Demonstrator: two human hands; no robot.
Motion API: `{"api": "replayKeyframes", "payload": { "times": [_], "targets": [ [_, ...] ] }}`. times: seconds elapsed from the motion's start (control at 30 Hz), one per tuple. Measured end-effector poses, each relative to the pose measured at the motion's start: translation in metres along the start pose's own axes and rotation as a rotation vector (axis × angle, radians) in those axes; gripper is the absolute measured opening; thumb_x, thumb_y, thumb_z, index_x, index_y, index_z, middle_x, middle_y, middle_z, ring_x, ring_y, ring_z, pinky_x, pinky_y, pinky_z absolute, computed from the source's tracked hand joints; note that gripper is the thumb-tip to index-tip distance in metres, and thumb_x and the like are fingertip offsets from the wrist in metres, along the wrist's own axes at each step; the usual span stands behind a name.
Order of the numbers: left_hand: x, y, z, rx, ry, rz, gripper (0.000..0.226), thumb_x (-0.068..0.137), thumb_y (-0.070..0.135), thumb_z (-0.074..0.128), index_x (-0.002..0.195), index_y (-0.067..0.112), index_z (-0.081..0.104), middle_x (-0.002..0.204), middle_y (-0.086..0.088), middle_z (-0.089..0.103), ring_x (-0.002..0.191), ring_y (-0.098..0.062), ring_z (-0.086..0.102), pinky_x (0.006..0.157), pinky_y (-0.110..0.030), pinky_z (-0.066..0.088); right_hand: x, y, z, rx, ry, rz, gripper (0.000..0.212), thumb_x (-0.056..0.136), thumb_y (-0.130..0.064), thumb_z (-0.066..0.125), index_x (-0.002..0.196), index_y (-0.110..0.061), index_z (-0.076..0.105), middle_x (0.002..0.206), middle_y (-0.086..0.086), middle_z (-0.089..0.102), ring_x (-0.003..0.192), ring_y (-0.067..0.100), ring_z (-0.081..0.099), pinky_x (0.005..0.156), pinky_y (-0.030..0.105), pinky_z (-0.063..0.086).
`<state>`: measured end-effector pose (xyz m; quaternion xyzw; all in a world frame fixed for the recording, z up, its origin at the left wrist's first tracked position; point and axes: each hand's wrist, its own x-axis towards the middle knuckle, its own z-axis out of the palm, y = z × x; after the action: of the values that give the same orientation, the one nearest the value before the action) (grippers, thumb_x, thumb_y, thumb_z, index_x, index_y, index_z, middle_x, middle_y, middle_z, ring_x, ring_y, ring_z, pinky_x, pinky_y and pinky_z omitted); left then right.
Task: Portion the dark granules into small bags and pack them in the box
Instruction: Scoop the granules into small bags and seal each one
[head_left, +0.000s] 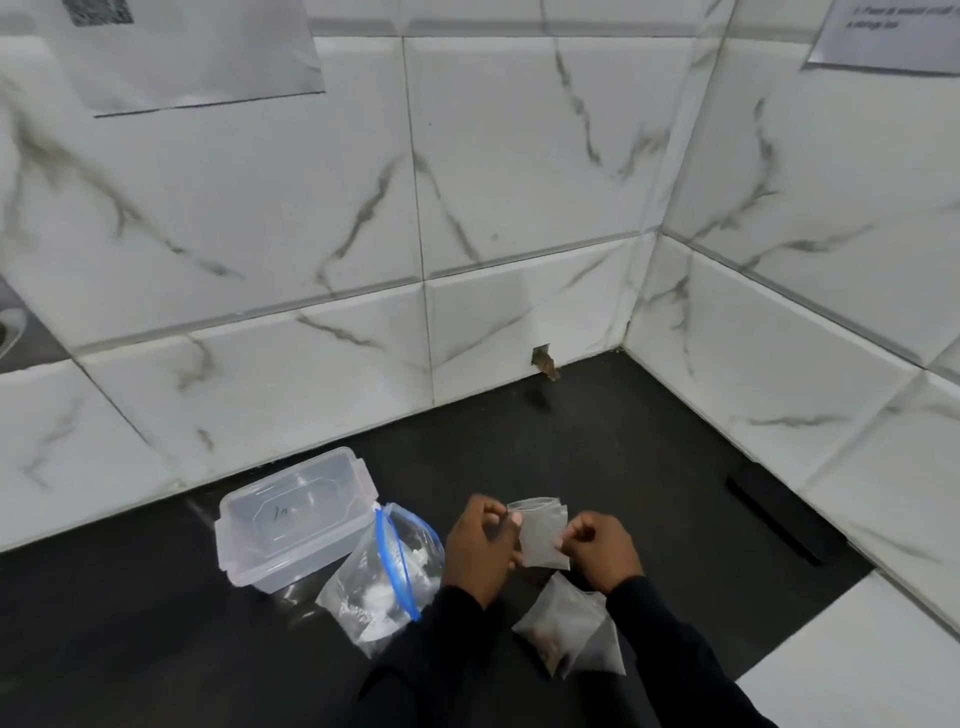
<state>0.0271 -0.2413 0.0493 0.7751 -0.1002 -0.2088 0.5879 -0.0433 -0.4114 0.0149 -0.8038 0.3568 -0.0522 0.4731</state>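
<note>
Both hands hold one small clear bag (543, 538) above the black counter. My left hand (480, 545) pinches its left edge and my right hand (605, 553) pinches its right edge. Below it on the counter lie small bags with dark granules (569, 631) inside. A clear plastic box (293, 517) with its lid on stands to the left, near the wall. Next to the box lies a larger zip bag (382, 577) with a blue seal strip, holding whitish contents.
White marble-look tiled walls (467, 208) close the counter at the back and right. A dark slim object (774, 522) lies on the black counter (597, 441) by the right wall. Paper sheets (197, 52) hang on the walls. A sink edge (10, 327) shows far left.
</note>
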Motion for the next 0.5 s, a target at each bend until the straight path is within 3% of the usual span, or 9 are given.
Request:
{"api": "replayKeyframes", "payload": {
  "times": [0.17,0.27,0.33,0.4,0.5],
  "targets": [
    [0.003,0.028,-0.018,-0.043,-0.012,0.076,0.01,0.095,0.035,0.061,0.093,0.025,0.063,0.101,-0.002,0.068,0.071,-0.019,0.075,0.056,-0.023,0.057,-0.023,-0.031,0.003,0.171,0.005,-0.237,0.015,0.078,-0.005,0.077,0.069,-0.012,0.067,0.075,0.003,0.068,0.068,0.005,0.063,0.064,0.015,0.05],
    [0.001,0.038,-0.029,0.069,0.046,0.143,0.019,0.095,0.033,0.06,0.088,0.02,0.071,0.084,0.001,0.073,0.068,-0.012,0.073,0.062,-0.025,0.06,-0.03,-0.05,0.008,0.2,-0.018,-0.294,0.015,0.081,-0.005,0.074,0.071,-0.014,0.067,0.077,0.002,0.067,0.071,0.007,0.064,0.065,0.016,0.051],
    [0.0,0.042,-0.039,0.218,0.128,0.205,0.023,0.092,0.03,0.063,0.077,0.018,0.076,0.071,0.003,0.072,0.065,-0.009,0.068,0.06,-0.012,0.053,-0.035,-0.062,0.011,0.187,-0.047,-0.323,0.017,0.08,-0.007,0.074,0.071,-0.019,0.066,0.08,0.001,0.066,0.072,0.006,0.063,0.066,0.018,0.051],
    [-0.003,0.046,-0.05,0.312,0.182,0.229,0.02,0.087,0.024,0.064,0.073,0.016,0.077,0.071,0.005,0.071,0.068,-0.007,0.065,0.056,-0.006,0.046,-0.042,-0.076,0.012,0.16,-0.03,-0.378,0.021,0.079,-0.007,0.072,0.078,-0.027,0.065,0.091,-0.003,0.063,0.079,0.003,0.062,0.068,0.02,0.05],
    [-0.006,0.053,-0.069,0.382,0.199,0.268,0.017,0.079,0.017,0.062,0.077,0.016,0.078,0.076,0.004,0.072,0.073,-0.008,0.065,0.064,-0.019,0.051,-0.052,-0.107,0.011,0.146,0.011,-0.587,0.036,0.078,-0.008,0.068,0.099,-0.036,0.062,0.114,-0.01,0.053,0.101,0.002,0.055,0.073,0.023,0.052]
  ]
}}
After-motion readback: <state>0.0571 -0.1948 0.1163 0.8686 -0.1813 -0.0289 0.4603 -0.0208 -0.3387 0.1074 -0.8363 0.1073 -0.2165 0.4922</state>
